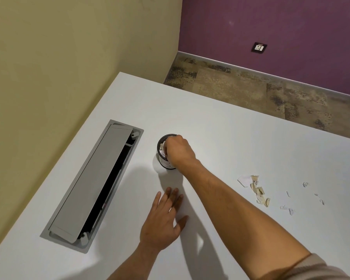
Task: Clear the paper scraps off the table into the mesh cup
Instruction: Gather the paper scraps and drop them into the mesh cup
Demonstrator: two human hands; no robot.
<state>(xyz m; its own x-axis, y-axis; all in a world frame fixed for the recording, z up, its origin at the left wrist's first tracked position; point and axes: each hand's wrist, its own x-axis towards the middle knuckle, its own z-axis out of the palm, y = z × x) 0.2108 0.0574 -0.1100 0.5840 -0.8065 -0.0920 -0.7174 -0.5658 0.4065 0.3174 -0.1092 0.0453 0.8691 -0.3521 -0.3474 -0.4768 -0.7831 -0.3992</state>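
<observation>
A small black mesh cup point(162, 161) stands upright near the middle of the white table point(240, 134), with crumpled paper inside it. My right hand point(179, 150) is over the cup's mouth, fingers curled down into it around paper scraps point(162, 148). My left hand point(163, 221) lies flat on the table in front of the cup, fingers spread and holding nothing. A pile of torn white and beige scraps point(256, 188) lies to the right of my right forearm, with several tiny bits point(305, 196) scattered further right.
A grey cable hatch point(93, 182) with its lid half open is set into the table left of the cup. The table's far edge runs diagonally above, with mottled floor, a purple wall and a wall socket point(259, 47) beyond.
</observation>
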